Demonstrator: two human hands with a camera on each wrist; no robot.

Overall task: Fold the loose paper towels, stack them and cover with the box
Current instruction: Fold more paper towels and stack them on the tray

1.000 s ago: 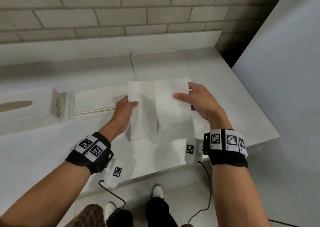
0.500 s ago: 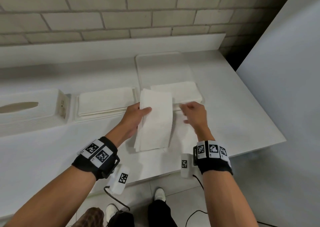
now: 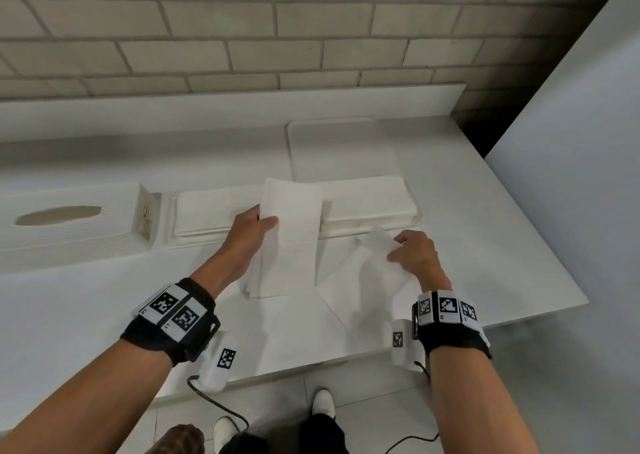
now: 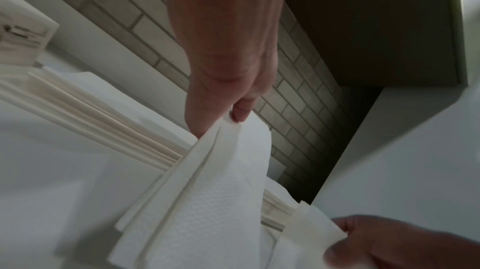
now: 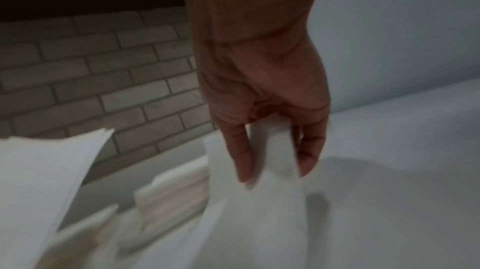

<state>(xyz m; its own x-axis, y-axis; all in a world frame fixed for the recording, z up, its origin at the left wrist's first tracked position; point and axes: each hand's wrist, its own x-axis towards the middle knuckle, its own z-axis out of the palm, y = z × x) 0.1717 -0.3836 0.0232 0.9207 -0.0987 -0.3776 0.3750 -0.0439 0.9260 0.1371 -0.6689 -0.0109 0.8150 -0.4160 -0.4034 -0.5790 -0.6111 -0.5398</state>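
My left hand (image 3: 258, 223) (image 4: 233, 117) pinches the top left edge of a folded white paper towel (image 3: 289, 242) (image 4: 207, 201), which hangs above the white table (image 3: 86, 311). To its right, my right hand (image 3: 403, 251) (image 5: 270, 162) pinches the corner of a loose paper towel (image 3: 360, 280) (image 5: 259, 212) and lifts it off the table. Behind the hands lie two stacks of folded towels, the left stack (image 3: 207, 214) and the right stack (image 3: 367, 204). The white tissue box cover (image 3: 72, 221), with an oval slot, stands at the far left.
A flat white tray or lid (image 3: 339, 148) lies behind the right stack. A brick wall (image 3: 242, 37) backs the table, and a grey panel (image 3: 571, 176) stands on the right. The table's front edge runs just below my wrists.
My right hand let go of the folded towel, dropped to the right and picked up a corner of a loose towel. My left hand keeps the folded towel, now over toward the stacks.
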